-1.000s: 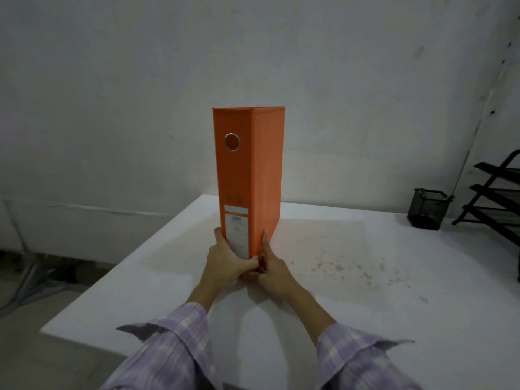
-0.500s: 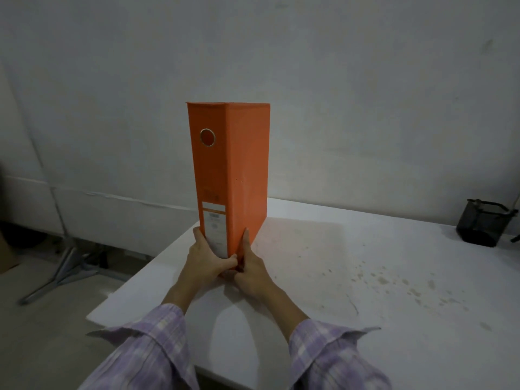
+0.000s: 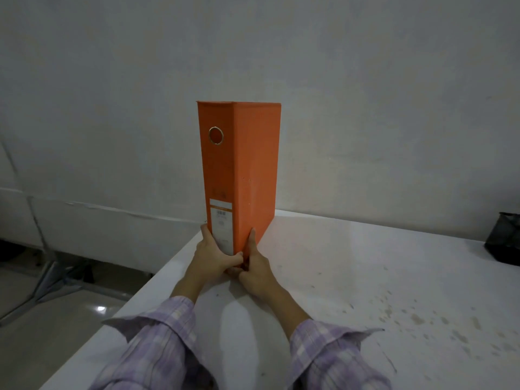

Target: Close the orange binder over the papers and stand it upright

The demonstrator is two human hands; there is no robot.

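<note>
Closed orange cardboard lever-arch binder (image 3: 239, 175) standing upright on the white speckled table (image 3: 351, 277), spine with metal ring hole and white label facing the viewer. Left hand (image 3: 209, 258), at 7 o'clock of the binder's base, and right hand (image 3: 257, 267), at 5 o'clock, clasp its lower corners, fingers pressed flat against the covers. Black mesh holder (image 3: 505, 239) at 3 o'clock, well apart.

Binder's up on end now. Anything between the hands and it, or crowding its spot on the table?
Nothing visible. The left hand and right hand both grip the orange binder at its base; the white table around it is bare.
</note>
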